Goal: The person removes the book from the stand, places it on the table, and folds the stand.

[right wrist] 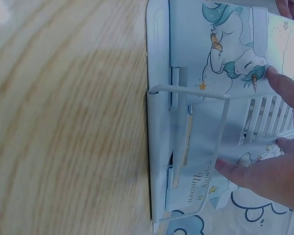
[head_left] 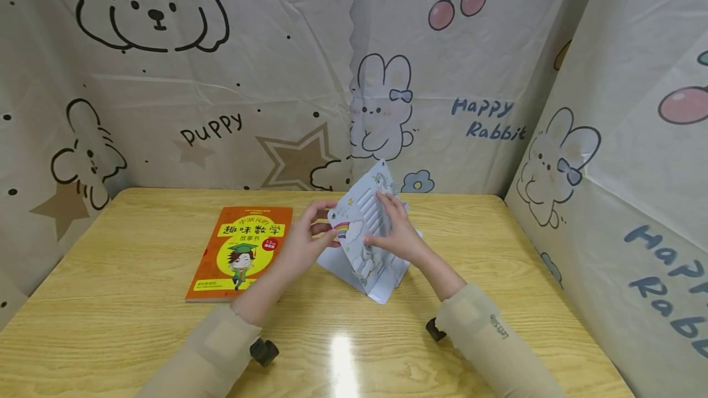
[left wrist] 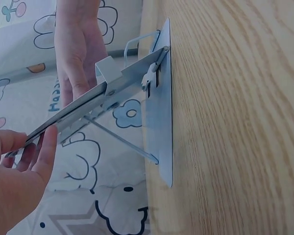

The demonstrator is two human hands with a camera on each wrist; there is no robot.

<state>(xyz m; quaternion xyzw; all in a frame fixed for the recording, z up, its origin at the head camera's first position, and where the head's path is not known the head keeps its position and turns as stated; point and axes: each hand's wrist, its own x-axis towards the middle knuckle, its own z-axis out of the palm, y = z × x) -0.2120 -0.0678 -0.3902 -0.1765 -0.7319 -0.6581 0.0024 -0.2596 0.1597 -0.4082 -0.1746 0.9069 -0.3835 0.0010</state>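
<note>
A pale metal book stand [head_left: 354, 204] with a unicorn and rainbow print stands on the table, its slotted back panel tilted up from the flat base [left wrist: 165, 117]. My left hand [head_left: 298, 238] pinches the panel's left edge between thumb and fingers, as the left wrist view also shows. Spread over the panel's printed front, my right hand [head_left: 401, 235] touches it with fairly straight fingers. A thin support rod [left wrist: 122, 138] runs between panel and base in the left wrist view. In the right wrist view a white wire loop [right wrist: 223, 125] sticks out from the base's edge.
An orange book [head_left: 238, 257] with a cartoon figure on its cover lies flat to the left of the stand. Behind the wooden table [head_left: 138, 336] hangs a printed cloth [head_left: 298, 78], which also runs along the right side.
</note>
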